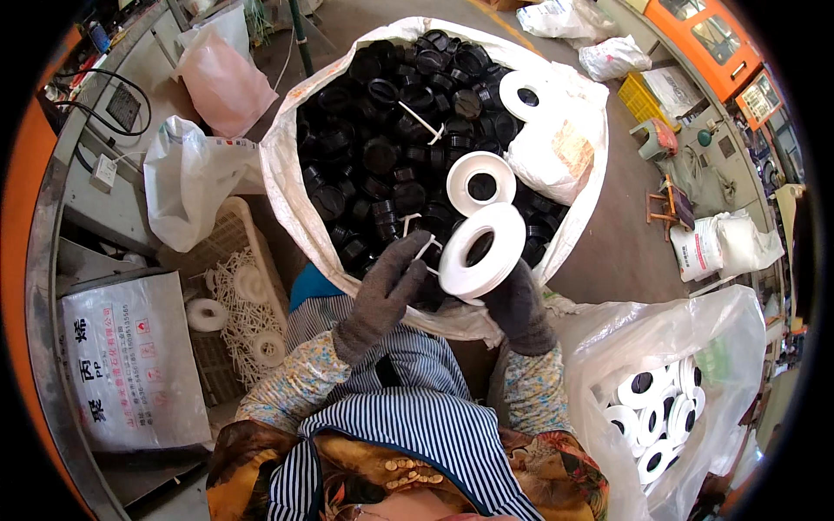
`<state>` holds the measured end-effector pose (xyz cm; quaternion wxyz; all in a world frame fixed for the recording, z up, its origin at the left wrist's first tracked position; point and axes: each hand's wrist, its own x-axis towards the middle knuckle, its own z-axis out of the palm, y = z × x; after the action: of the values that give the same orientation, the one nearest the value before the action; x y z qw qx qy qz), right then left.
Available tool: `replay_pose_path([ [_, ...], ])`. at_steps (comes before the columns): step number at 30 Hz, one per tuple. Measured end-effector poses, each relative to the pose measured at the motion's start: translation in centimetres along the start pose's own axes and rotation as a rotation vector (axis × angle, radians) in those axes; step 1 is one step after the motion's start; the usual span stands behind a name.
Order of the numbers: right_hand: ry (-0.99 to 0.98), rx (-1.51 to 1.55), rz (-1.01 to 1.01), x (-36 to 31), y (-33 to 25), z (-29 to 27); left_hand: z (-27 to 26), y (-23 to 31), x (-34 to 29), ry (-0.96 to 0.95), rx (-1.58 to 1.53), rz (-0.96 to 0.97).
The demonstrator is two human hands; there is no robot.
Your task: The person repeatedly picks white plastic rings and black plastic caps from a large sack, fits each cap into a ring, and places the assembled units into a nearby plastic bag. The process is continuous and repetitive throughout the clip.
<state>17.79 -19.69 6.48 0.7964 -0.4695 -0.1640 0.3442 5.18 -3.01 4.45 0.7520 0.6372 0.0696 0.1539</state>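
Note:
In my gloved right hand [521, 314] is a thick white plastic ring [504, 230], tilted, its fingers closed on the lower right rim. My gloved left hand [382, 297] is closed, with its fingertips pinching a thin white plastic sprue [429, 250] at the ring's left side; whether the sprue is joined to the ring I cannot tell. Below both hands, a large white woven sack [280, 178] stands full of black ribbed plastic caps [380, 154]. Another white ring [458, 184] lies on the caps just beyond, and a third ring [519, 80] lies farther off.
At left, a beige crate [252, 227] holds thin white sprues and several rings. A clear plastic bag [599, 334] at right contains white rings with black centres. A white bundle [556, 165] rests on the caps. A small stool [671, 207] stands beyond at right.

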Motion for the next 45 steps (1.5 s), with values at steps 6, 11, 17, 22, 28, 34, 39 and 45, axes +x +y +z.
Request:
replay_pose_path([
  [6, -0.126, -1.078, -0.347, -0.3, 0.7, 0.4, 1.9, 1.1, 1.3, -0.181, 0.123, 0.116],
  [11, -0.145, -1.189, -0.354, -0.3, 1.1, 1.2, 1.5, 2.1, 1.4, -0.154, 0.000, -0.052],
  [17, -0.200, -1.227, -0.440, -0.4, 0.4, 2.5, 0.7, 3.4, 0.8, -0.149, 0.036, -0.053],
  [22, -0.313, -1.489, -0.525, -0.4, -0.5, 3.4, -0.6, 4.3, 0.3, -0.173, -0.064, -0.272],
  [28, -0.247, -1.190, -0.501, 0.1, 0.3, 4.1, -2.0, 3.5, -0.1, -0.184, 0.253, 0.260],
  [34, -0.165, -1.118, -0.390, 0.0, 1.6, 2.8, -1.1, 2.3, 0.1, -0.046, -0.026, -0.109],
  [39, -0.476, -0.035, -0.456, -0.5, -4.2, 0.7, -3.2, 1.1, 1.2, 0.184, 0.027, 0.079],
  [45, -0.319, 0.376, -0.132, 0.5, -4.7, -1.0, -1.9, -0.8, 3.1, -0.036, 1.190, 0.241],
])
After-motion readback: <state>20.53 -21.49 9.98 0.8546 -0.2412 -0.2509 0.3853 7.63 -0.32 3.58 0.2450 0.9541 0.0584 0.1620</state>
